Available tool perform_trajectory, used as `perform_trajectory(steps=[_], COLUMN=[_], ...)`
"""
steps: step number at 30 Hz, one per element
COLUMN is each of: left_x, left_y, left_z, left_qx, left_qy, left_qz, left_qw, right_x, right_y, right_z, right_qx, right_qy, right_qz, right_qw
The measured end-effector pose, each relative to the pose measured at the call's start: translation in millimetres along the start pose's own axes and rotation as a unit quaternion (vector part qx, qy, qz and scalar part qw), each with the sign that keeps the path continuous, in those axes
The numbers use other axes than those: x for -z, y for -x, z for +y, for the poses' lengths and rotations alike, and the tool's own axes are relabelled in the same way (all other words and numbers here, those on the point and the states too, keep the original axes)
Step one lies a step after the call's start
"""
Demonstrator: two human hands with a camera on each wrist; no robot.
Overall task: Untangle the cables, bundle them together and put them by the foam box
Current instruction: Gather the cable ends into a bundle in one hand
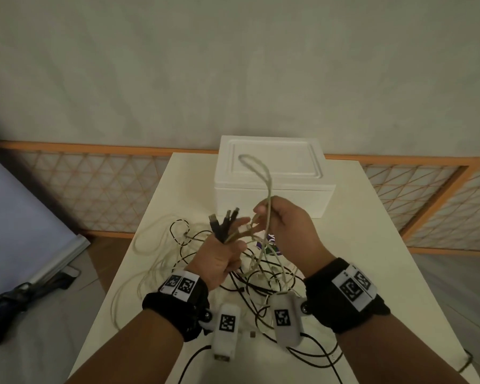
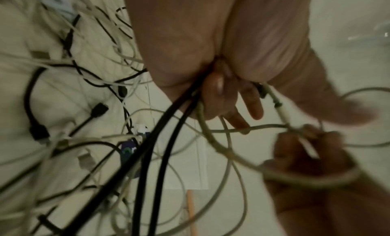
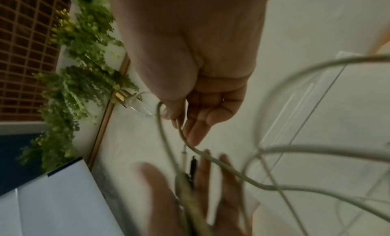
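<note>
A tangle of black and pale cables (image 1: pixel 194 275) lies on the white table (image 1: pixel 372 273). My left hand (image 1: pixel 222 256) grips a bunch of cable ends (image 1: pixel 225 225) above it, black plugs sticking up past the fingers. In the left wrist view black cables (image 2: pixel 160 148) run down from that fist (image 2: pixel 221 92). My right hand (image 1: pixel 286 225) pinches a pale cable (image 1: pixel 263 178) whose loop stands up in front of the white foam box (image 1: pixel 272 176). The right wrist view shows thumb and fingers (image 3: pixel 196 127) pinching the pale cable (image 3: pixel 221 166).
The foam box sits at the table's far edge, near a wall. An orange-framed lattice panel (image 1: pixel 94 189) runs along the floor behind. A dark bag (image 1: pixel 25 297) and a pale board (image 1: pixel 20 225) lie on the floor at left. A small purple-and-white item (image 1: pixel 272 245) lies among the cables.
</note>
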State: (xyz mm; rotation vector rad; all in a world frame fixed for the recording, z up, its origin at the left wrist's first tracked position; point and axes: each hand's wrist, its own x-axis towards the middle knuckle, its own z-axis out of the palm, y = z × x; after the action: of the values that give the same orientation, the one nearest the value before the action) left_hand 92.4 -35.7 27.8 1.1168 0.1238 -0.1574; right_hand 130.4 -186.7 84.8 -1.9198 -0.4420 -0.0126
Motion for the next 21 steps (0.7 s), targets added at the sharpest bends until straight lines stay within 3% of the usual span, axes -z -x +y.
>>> perform_trajectory(steps=[4, 9, 11, 16, 19, 21], left_x=[-2.8, -14.9, -18.0, -23.7, -28.1, -29.0], left_y=[-15.3, -11.8, -10.3, -10.6, -7.2, -5.3], left_z=[-5.5, 1.9, 2.4, 15.1, 26.8, 38.8], left_qx=[0.051, 0.030, 0.002, -0.039, -0.073, -0.096], left_qy=[-0.161, -0.237, -0.242, -0.161, -0.121, -0.075], left_qz=[0.126, 0.041, 0.055, 0.141, 0.109, 0.095], left_qw=[0.978, 0.970, 0.969, 0.976, 0.984, 0.988], right_x=[12.4, 18.1, 19.7, 2.9, -5.2, 3.3], right_y=[3.4, 1.0, -3.0, -0.5, 1.2, -2.7], right_z=[-26.4, -27.2, -21.1, 17.6, 42.7, 61.8], right_qx=[0.027, 0.062, 0.058, -0.030, -0.038, -0.093], right_qy=[-0.125, -0.184, -0.195, -0.009, 0.045, 0.113], right_qz=[0.063, 0.099, 0.084, -0.051, -0.032, -0.017], right_qw=[0.990, 0.976, 0.976, 0.998, 0.998, 0.989])
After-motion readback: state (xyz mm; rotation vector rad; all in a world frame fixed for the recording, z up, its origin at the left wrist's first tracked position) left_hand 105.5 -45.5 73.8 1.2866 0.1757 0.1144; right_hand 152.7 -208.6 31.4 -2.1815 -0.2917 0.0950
